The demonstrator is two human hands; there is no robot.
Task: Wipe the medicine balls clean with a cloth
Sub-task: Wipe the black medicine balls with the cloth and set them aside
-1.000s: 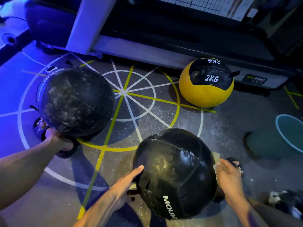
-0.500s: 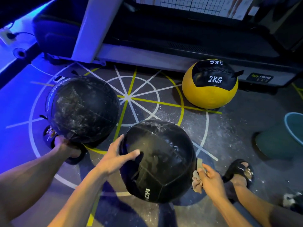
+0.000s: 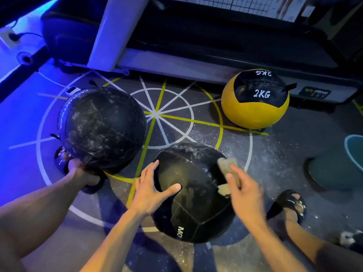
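Cloth [image 3: 228, 174] now moved up onto near black ball [image 3: 193, 193] on floor [image 3: 275, 154], right hand [image 3: 243, 190] gripping cloth, left hand [image 3: 152, 190] spread flat against ball, second black ball [image 3: 103, 127] and yellow ball [image 3: 255, 100] nearby.

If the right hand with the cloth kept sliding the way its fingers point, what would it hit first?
Probably nothing solid soon. The right hand presses the cloth on the near black ball, fingers pointing up-left. Past the ball's top lies bare floor; depth is unclear.
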